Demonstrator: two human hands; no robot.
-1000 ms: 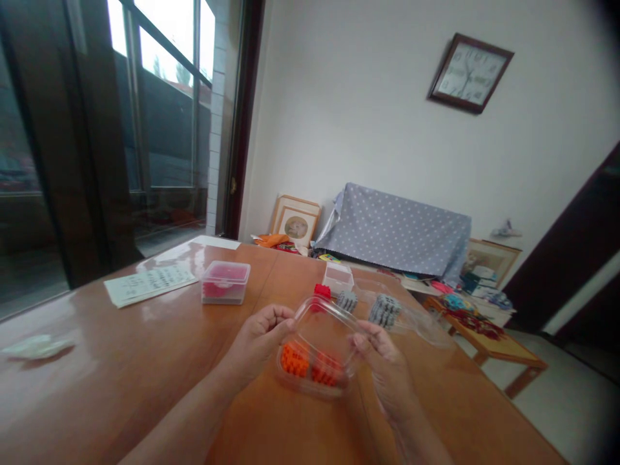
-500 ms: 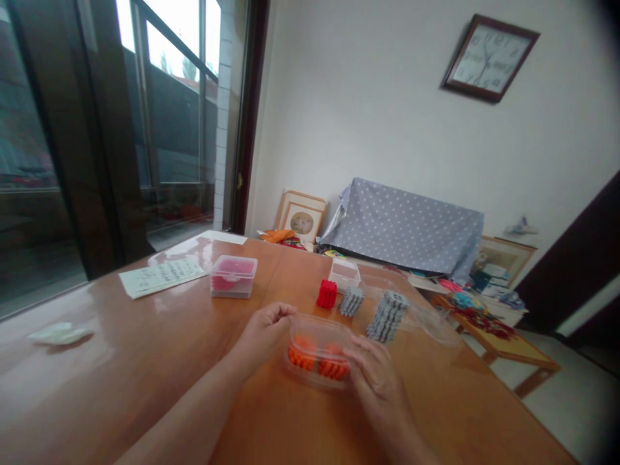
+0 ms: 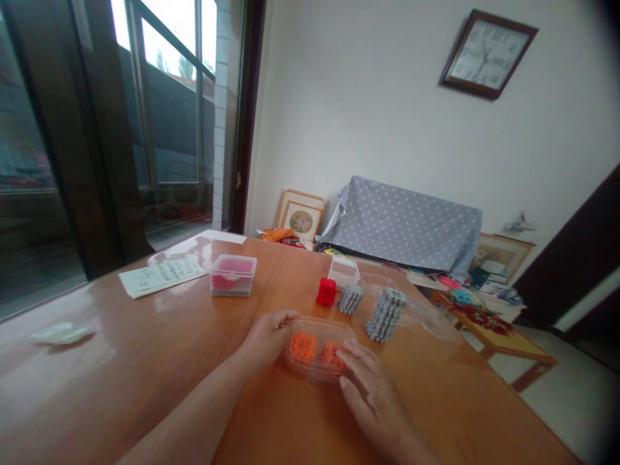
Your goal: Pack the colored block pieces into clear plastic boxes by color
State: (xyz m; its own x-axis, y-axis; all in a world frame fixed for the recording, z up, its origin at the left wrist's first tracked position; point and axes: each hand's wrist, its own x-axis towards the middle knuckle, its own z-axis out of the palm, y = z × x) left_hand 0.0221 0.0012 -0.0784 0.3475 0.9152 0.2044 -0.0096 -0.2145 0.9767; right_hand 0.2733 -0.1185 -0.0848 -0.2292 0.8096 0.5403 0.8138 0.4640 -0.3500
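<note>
Polished wood of the desk (image 3: pixel 159 365) spreads across the lower frame, where the left hand (image 3: pixel 266 334), left of lower centre, has its grip pinched at the upper-left corner of a clear lidded container (image 3: pixel 312 374), whether on lid or rim I cannot tell. Orange blocks (image 3: pixel 303 347) show inside that container at lower centre; holding this corner steady while pressing evenly around the edge should keep the lid from tilting. Farther right, the right hand (image 3: pixel 365 381) clenches nothing, its loosely extended fingers touching the container's right side.
</note>
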